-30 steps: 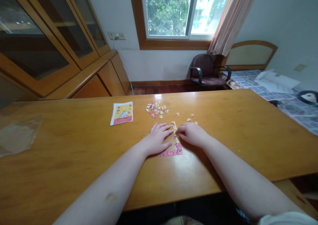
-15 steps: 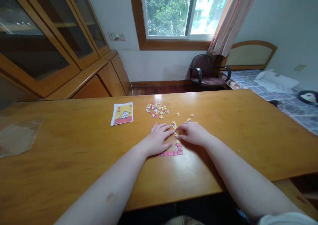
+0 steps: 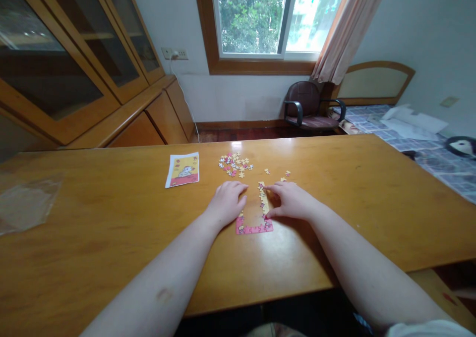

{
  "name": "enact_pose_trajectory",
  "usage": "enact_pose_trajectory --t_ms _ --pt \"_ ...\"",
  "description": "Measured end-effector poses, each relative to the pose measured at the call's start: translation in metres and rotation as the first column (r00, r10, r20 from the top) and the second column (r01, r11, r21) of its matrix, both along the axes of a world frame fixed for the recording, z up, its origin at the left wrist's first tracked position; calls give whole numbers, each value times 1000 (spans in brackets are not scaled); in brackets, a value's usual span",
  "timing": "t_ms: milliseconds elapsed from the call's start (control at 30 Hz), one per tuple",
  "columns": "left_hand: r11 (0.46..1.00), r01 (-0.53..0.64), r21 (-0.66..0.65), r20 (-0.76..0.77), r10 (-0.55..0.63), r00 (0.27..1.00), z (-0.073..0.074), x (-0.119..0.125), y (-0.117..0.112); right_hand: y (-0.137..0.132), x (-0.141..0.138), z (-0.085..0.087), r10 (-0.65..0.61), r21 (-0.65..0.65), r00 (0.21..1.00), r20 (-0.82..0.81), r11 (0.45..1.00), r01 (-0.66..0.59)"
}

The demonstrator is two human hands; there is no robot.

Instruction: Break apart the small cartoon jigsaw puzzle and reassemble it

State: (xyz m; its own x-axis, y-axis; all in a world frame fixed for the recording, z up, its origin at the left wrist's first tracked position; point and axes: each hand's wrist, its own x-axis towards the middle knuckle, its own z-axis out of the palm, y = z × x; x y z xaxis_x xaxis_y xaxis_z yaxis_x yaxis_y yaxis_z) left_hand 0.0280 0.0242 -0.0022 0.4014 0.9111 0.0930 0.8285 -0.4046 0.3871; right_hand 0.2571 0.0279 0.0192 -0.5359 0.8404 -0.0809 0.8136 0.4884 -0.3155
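Note:
On the table lies a U-shaped run of joined jigsaw puzzle pieces (image 3: 255, 229), pink along the near side and yellow up the right side. My left hand (image 3: 226, 204) rests along its left side, fingers apart and curved, covering part of that edge. At the right side, my right hand (image 3: 292, 200) touches the yellow strip with its fingertips, thumb and forefinger spread along it. Neither hand has a piece between its fingers that I can see. Beyond them is a pile of loose puzzle pieces (image 3: 234, 164). A few stray pieces (image 3: 287, 173) lie near my right hand.
A printed picture card (image 3: 183, 170) lies left of the pile, showing a white animal on yellow and pink. A clear plastic bag (image 3: 28, 203) is at the far left of the wooden table (image 3: 122, 228). A chair (image 3: 307, 106) stands beyond the far edge.
My left hand has drawn back left, off the middle of the puzzle, uncovering its inside and lower left corner. My right thumb has slid nearer along the right strip.

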Motion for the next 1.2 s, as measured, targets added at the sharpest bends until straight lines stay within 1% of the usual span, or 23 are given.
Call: enact_pose_trajectory --t_ms 67,133,367,633,767,800,867,933,1000,1067,1133,1200 --pt "998 -55 -2 -19 55 998 1 -2 2 0 1 0 12 -17 1000 18 1000 -12" --pt "997 -76 -6 -39 75 996 1 -2 3 0 2 -1 20 -25 999 34 1000 -19" --pt "996 -86 5 -66 86 994 1 -2 3 1 2 -2 34 -4 998 48 999 -34" --pt "995 -100 -15 -75 99 992 1 -4 4 1 1 -1 50 -7 998 47 999 -50" --pt "996 -95 1 -70 94 993 0 -4 4 -1 0 0 70 -16 997 25 997 -69" --pt "996 -94 2 -67 94 993 -1 -5 4 0 1 0 57 -8 998 8 998 -57" --pt "995 -96 -2 -58 96 994 -1 -5 4 3 7 0 -28 34 999 -32 999 29" --pt "995 -102 -13 -41 101 994 -1 -5 5 9 18 0 -181 104 982 -61 977 187" --pt "994 -109 -19 -22 109 994 0 -5 6 17 33 0 -340 170 939 -46 924 343" --pt "993 -114 -26 -9 114 993 0 -6 6 24 47 -1 -469 199 883 -14 864 462" --pt "992 -120 -40 0 120 993 1 -6 7 28 59 -2 -545 199 838 34 825 529" --pt "990 -127 -58 13 128 992 0 -6 7 30 65 -3 -562 188 824 78 820 541"
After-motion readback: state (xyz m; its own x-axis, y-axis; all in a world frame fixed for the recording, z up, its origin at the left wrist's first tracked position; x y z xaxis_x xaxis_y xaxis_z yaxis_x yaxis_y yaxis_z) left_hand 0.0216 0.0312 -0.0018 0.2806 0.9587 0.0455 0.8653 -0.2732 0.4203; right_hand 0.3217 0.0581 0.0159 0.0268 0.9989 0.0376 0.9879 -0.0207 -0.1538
